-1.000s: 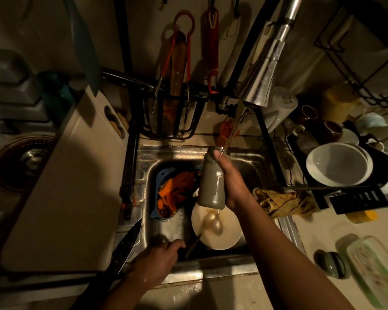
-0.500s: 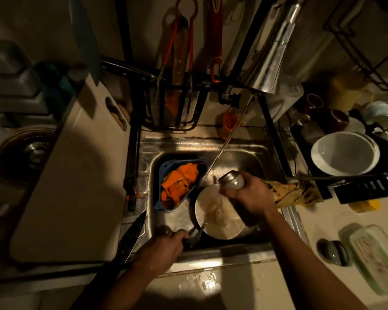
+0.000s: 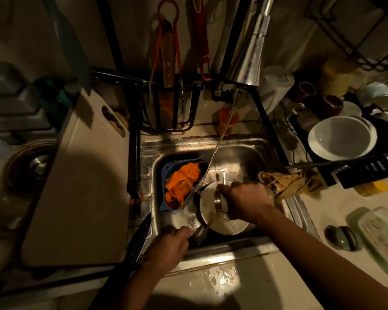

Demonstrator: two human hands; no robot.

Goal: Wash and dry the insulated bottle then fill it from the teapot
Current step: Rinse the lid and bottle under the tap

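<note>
The grey insulated bottle lies tipped on its side low in the sink, steel mouth pointing left over a white plate. My right hand wraps around its body and hides most of it. A thin stream of water runs slanting from the chrome faucet and lands by the plate's left edge, just left of the bottle mouth. My left hand rests on the sink's front rim, fingers curled beside a metal utensil handle; whether it grips the handle is unclear.
A blue basket with an orange cloth sits at the sink's left. A large knife and a white cutting board lie left of the sink. A yellow cloth, a white bowl on the drying rack and a white kettle are on the right.
My right hand has brought the bottle down from under the faucet, where it stood upright, and turned it on its side over the plate. The left hand has stayed on the rim.
</note>
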